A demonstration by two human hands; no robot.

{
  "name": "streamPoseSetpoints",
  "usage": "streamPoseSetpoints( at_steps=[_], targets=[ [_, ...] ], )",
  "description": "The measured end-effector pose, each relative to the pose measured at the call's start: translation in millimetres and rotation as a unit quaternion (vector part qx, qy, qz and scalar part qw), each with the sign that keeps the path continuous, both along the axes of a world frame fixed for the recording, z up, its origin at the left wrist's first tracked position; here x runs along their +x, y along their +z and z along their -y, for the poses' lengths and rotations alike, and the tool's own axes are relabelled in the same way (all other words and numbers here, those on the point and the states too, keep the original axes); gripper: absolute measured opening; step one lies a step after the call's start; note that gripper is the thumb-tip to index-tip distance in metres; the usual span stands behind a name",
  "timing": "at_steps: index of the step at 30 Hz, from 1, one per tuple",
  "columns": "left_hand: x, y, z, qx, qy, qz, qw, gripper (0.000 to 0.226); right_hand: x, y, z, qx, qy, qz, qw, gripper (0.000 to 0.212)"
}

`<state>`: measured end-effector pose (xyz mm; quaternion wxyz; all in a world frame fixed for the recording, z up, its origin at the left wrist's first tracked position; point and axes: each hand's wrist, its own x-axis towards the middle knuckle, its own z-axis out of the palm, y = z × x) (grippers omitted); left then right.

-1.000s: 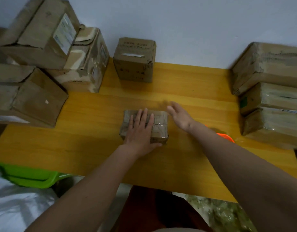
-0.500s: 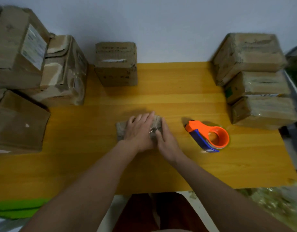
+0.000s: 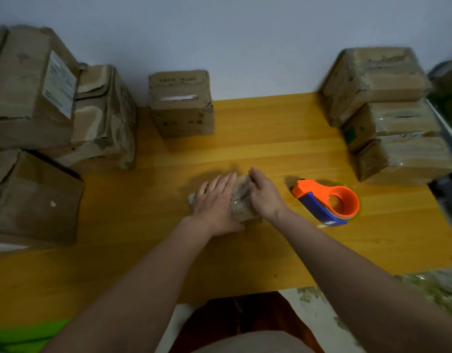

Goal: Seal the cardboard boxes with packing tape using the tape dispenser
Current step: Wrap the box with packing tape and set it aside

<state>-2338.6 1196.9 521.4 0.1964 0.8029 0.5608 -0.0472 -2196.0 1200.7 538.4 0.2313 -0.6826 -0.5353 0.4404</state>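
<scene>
Here, a packing bench seen from above, w/ both hands down on one parcel.

Small box (image 3: pixel 241 200): lies flat at mid-table, closed; contents can't be seen. Clear tape glints across its top between the two hands.

Left hand (image 3: pixel 214 200): palm down, fingers spread flat over the box's left part, pressing on it, not gripping.

Right hand (image 3: pixel 264 193): set on the box's right edge, fingers straight and together, thumb side toward the left hand. The two hands sit close, nearly touching, box strip showing between them.

Tape dispenser (image 3: pixel 327 201): orange body w/ blue blade guard, lying on its side on the table just right of the right hand, untouched.

Table (image 3: pixel 270 149): yellow wood, back edge against a pale wall.

Left stack (image 3: pixel 33 87): several worn cardboard boxes piled at the table's left end, flaps torn and crumpled; one carries a white label. All shut or folded over, insides not visible.

Middle box (image 3: pixel 181 103): stands alone at the back by the wall, closed, w/ a slit on top.

Right stack (image 3: pixel 388 113): three taped boxes piled at the right rear, well clear of the dispenser.

In the way: nothing lies between hands and dispenser; bare wood only.

Foreground: both bare forearms reach in from below; green item (image 3: pixel 21 337) at bottom left, blurred.
</scene>
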Motion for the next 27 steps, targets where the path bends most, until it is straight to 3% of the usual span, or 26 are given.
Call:
streamPoseSetpoints(
  at_steps=[4,8,10,13,16,20,22,25,27],
  targets=[
    [-6,-1,1,-0.009,-0.019,-0.010,1.000,0.138,-3,1,-18,0.035,0.077,0.111,0.990,0.038],
    [-5,-3,2,0.006,-0.008,-0.023,1.000,0.139,-9,-7,-27,-0.030,0.048,-0.014,0.998,0.030],
    [-5,-3,1,0.012,-0.001,-0.034,0.999,0.140,-4,-4,-32,-0.087,0.024,-0.087,0.992,0.035],
    [-6,-1,1,0.016,0.004,-0.038,0.999,0.140,10,-2,-31,-0.185,0.069,-0.108,0.974,0.051],
    [-5,0,4,0.014,0.007,-0.039,0.999,0.140,13,-11,-7,-0.149,0.100,-0.002,0.984,0.049],
    [-1,-1,4,0.019,0.012,-0.046,0.999,0.140,4,-27,31,-0.043,0.016,0.168,0.985,0.045],
    [3,-1,5,0.011,0.024,-0.048,0.999,0.141,2,-30,30,-0.009,-0.027,0.199,0.980,0.040],
    [8,-3,11,-0.008,0.040,-0.041,0.998,0.146,3,-31,22,0.028,-0.116,0.035,0.992,0.039],
    [8,-5,15,-0.006,0.036,-0.040,0.999,0.149,1,-31,17,-0.004,-0.233,-0.106,0.967,0.045]
  ],
)
